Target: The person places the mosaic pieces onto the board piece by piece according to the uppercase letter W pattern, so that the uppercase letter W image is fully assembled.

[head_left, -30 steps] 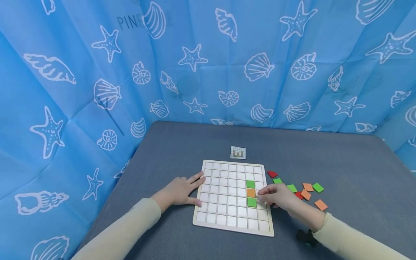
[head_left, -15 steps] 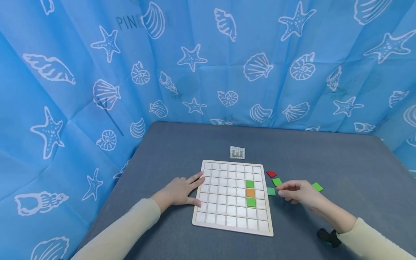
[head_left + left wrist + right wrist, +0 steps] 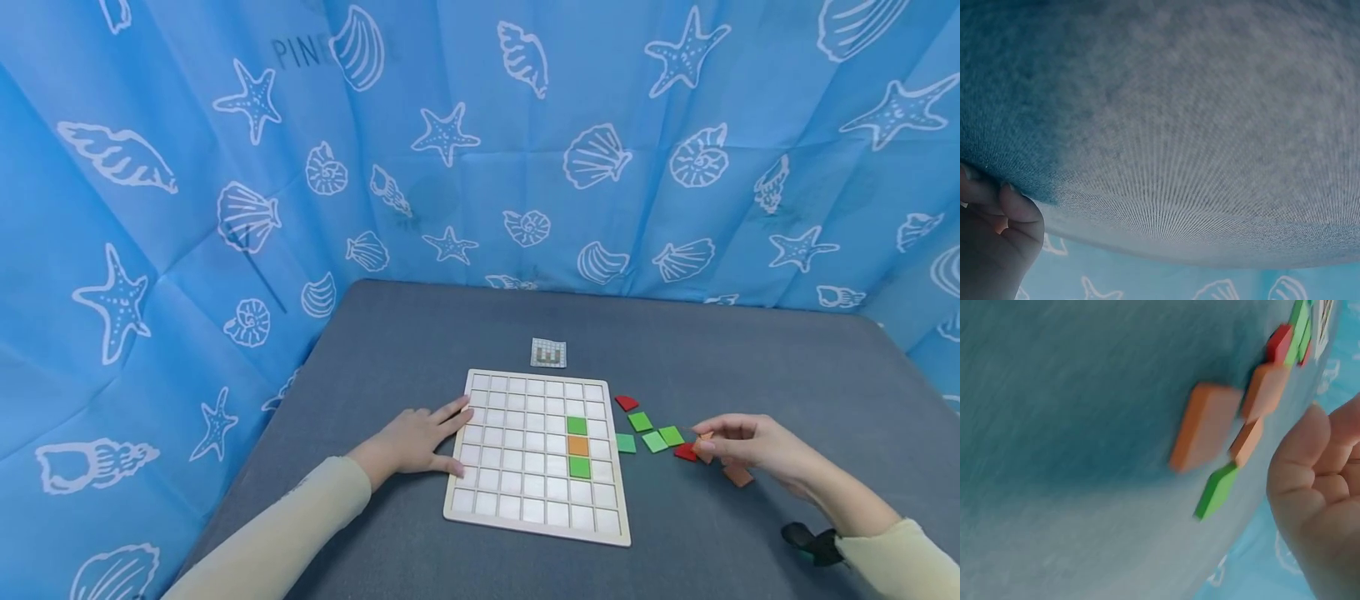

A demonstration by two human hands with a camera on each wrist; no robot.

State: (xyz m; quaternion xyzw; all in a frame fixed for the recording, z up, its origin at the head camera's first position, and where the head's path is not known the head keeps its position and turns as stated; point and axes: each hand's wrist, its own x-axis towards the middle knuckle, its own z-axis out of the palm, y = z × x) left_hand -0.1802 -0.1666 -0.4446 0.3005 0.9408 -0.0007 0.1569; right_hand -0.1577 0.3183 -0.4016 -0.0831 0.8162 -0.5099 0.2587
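A pale wooden grid board with white cells lies on the table; a green, an orange and a green tile sit in one column near its right side. My left hand rests spread with fingertips on the board's left edge. Over the loose tiles to the right, my right hand hovers, fingers loosely bent, thumb near an orange tile. In the right wrist view nothing lies between thumb and fingers; another orange tile and a green tile lie below.
A teal-green tile lies against the board's right edge. Beyond it are green tiles, a red tile and a red rounded piece. Behind the board lies a small pattern card. A blue shell-print curtain borders the table.
My right hand has moved from the board's right edge rightward to the orange tiles. The teal-green tile by the board and another green tile have come into view. My left hand stays put.
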